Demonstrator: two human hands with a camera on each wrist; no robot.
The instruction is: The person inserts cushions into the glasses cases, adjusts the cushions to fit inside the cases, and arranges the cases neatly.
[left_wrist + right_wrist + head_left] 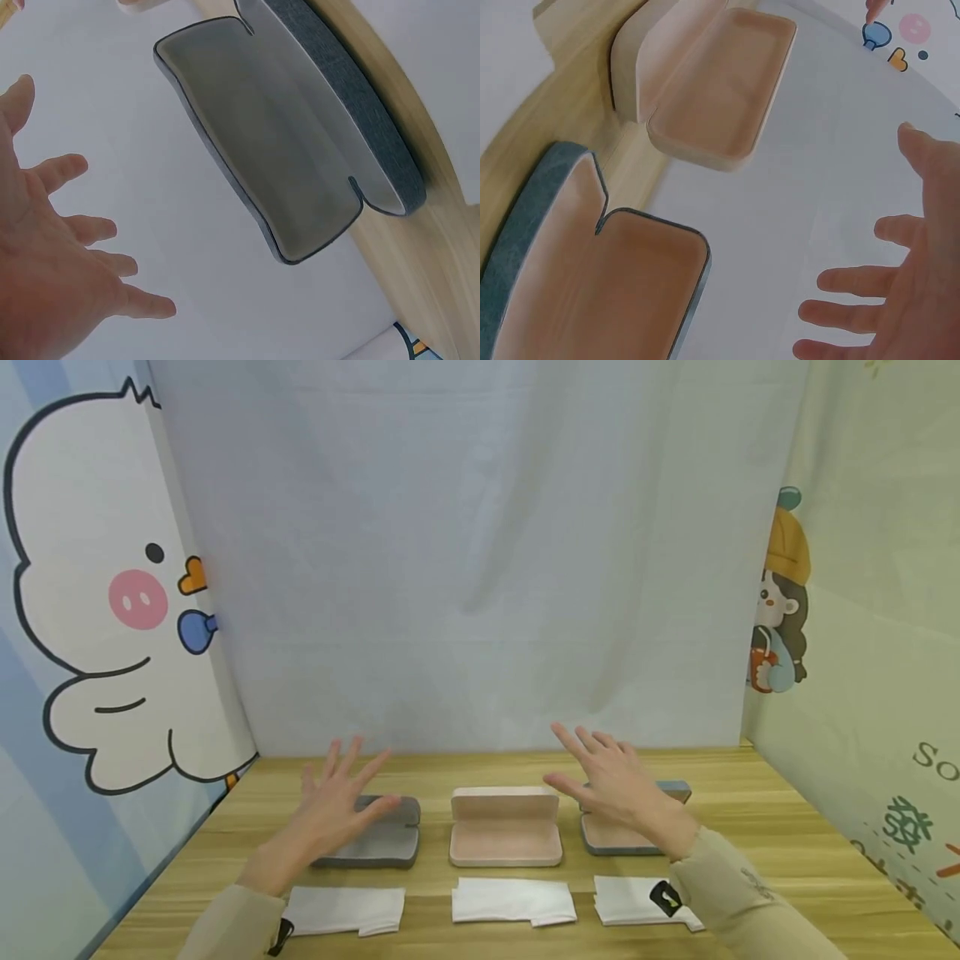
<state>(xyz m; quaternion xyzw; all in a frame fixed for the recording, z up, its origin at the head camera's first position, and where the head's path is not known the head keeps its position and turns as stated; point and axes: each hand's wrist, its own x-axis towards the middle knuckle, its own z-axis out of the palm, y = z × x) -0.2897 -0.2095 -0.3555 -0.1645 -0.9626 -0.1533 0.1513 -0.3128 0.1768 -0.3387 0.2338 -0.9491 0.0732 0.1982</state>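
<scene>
Three glasses cases lie with their lids up in a row on the wooden table. The dark grey case [375, 843] is on the left, the cream case [506, 843] with pink lining in the middle, and the blue case [615, 837] on the right. My left hand [326, 814] hovers over the grey case with fingers spread, holding nothing. Above the blue case, my right hand [618, 785] is likewise spread and bare, hiding part of it. In the left wrist view, the grey case's inside [262, 142] shows nothing in it.
Folded white cloths lie in front of the cases: a left cloth [345, 910], a middle cloth [513, 902] and a right cloth [630, 902] partly under my right sleeve. A pale curtain [480, 568] hangs behind the table [435, 935]. Printed cartoon sheets stand at both sides.
</scene>
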